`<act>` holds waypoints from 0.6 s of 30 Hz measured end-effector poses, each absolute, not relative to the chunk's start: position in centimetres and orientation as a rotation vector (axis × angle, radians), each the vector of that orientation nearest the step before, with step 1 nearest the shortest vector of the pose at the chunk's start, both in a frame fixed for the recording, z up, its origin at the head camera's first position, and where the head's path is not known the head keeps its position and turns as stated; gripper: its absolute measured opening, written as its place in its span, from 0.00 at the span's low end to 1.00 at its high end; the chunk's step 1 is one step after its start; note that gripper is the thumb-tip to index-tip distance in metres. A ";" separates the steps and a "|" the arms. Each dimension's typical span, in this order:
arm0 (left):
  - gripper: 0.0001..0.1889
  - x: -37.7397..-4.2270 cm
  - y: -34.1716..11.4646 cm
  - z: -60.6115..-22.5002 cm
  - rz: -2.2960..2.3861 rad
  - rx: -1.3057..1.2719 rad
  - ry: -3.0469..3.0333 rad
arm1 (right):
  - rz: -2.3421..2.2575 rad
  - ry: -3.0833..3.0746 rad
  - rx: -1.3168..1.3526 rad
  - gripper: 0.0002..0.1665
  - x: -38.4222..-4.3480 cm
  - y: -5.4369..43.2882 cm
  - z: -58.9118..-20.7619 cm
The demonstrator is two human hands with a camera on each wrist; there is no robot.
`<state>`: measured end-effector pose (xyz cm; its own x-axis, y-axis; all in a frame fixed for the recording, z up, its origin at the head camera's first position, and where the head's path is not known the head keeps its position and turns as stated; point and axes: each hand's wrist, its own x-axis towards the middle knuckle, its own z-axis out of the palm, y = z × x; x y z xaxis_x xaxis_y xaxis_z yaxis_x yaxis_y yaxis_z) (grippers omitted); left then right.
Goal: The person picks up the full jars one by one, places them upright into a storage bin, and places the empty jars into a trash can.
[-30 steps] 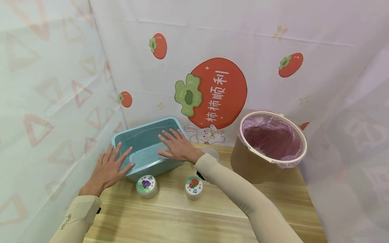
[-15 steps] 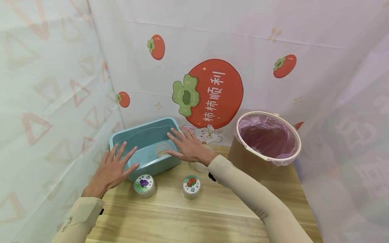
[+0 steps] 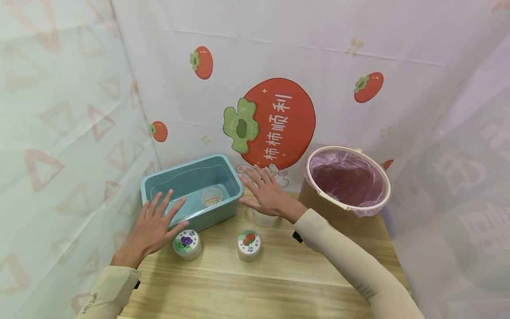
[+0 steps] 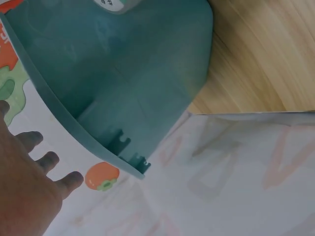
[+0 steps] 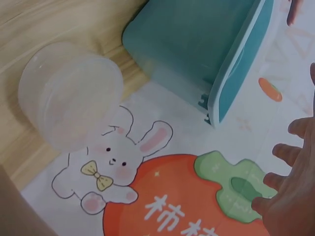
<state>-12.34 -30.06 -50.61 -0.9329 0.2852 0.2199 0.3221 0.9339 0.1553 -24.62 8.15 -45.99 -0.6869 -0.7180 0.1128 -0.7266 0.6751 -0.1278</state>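
Note:
My left hand [image 3: 155, 228] spreads its fingers over the front left of a light-blue plastic basin [image 3: 239, 195], holding nothing. Inside the basin, toward its right end, stands a small clear cup [image 3: 212, 198] with pale grains at the bottom. Past the basin's right end my right hand [image 3: 271, 195] hovers with fingers extended and nothing in them. Below it a translucent round tub [image 5: 71, 96] stands on the wooden table, partly covered by the hand in the head view. The left wrist view shows the basin's outer wall [image 4: 133, 73] beside the left hand.
A round tub with a purple-flower lid [image 3: 186, 241] stands in front of the basin. Another, with a tomato lid [image 3: 249, 242], sits to its right. A bin [image 3: 324, 212] with a purple liner stands at the back right. Printed cloth [image 3: 338, 40] walls enclose the table.
My right hand has moved right, from over the basin to beyond its end, uncovering the cup of grains inside. My left hand has shifted slightly right and down in view.

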 end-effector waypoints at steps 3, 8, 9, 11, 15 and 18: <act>0.40 -12.0 -29.5 -50.4 -0.278 -0.471 -2.896 | 0.242 -2.832 1.195 0.49 -24.4 9.1 -45.6; 0.41 -11.4 -28.8 -50.6 -0.294 -0.476 -2.903 | 0.267 -2.825 1.160 0.49 -24.0 10.8 -44.5; 0.41 -11.3 -28.7 -50.6 -0.303 -0.480 -2.899 | 0.271 -2.824 1.149 0.49 -23.9 11.2 -44.3; 0.42 -11.0 -28.4 -50.6 -0.315 -0.492 -2.888 | 0.266 -2.823 1.116 0.50 -23.8 12.2 -43.9; 0.42 -10.4 -28.0 -51.0 -0.317 -0.506 -2.878 | 0.251 -2.833 1.043 0.50 -23.4 14.3 -43.4; 0.44 -10.0 -27.7 -51.4 -0.301 -0.507 -2.866 | 0.251 -2.831 1.009 0.49 -23.3 15.8 -43.3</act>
